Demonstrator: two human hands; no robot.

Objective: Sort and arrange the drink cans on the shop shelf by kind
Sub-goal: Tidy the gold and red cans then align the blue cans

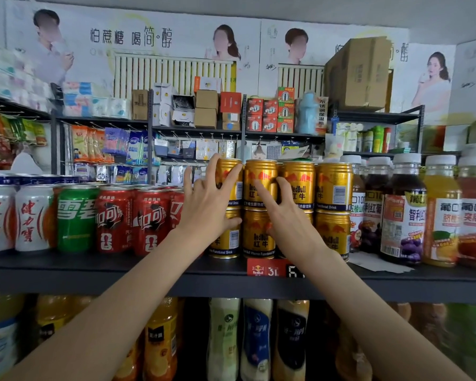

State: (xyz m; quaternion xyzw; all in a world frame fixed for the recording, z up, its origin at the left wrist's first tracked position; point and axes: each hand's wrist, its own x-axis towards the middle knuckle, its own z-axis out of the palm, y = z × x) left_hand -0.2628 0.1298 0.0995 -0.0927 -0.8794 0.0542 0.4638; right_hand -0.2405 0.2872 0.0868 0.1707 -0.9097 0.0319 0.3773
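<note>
So on the shelf point(66, 266), going from 9 o'clock over: two white cans point(17, 218), one green can point(76, 220), then red cola cans point(132, 221), all standing upright with tops pointing up. Dead centre are the gold cans point(333, 188), stacked two high, long axis vertical too. The left hand point(208, 200) has its grip spread around the leftmost top gold can, fingers curled on it. The right hand point(282, 213) grips the next top one. Juice bottles point(401, 207) sit out at 3 o'clock.
</note>
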